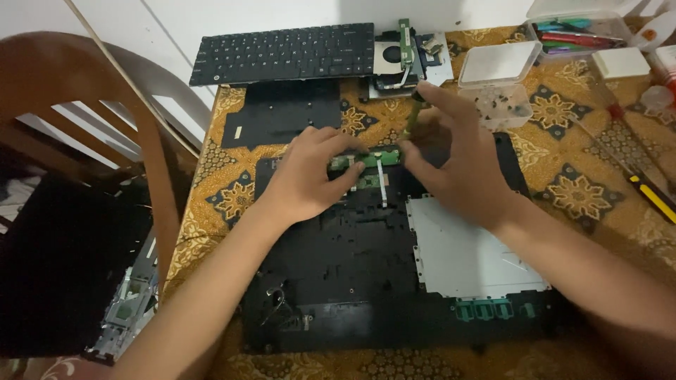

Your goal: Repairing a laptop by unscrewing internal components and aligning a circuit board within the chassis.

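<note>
Head view: left hand (306,179) pressing fingertips on green board (366,160) atop black laptop shell (352,246) on counter (584,176); right hand (458,158) pinching screwdriver (412,116) upright over board. Keyboard (285,53), screw box (501,98) behind.

green board (366,160): part-hidden by fingers | chair (84,141): cut off left

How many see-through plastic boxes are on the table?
2. One clear box with small dark screws sits just beyond the right hand; its lid leans open. Another clear box holding colourful tools is at the far right corner. More could be out of view past the table edge.
</note>
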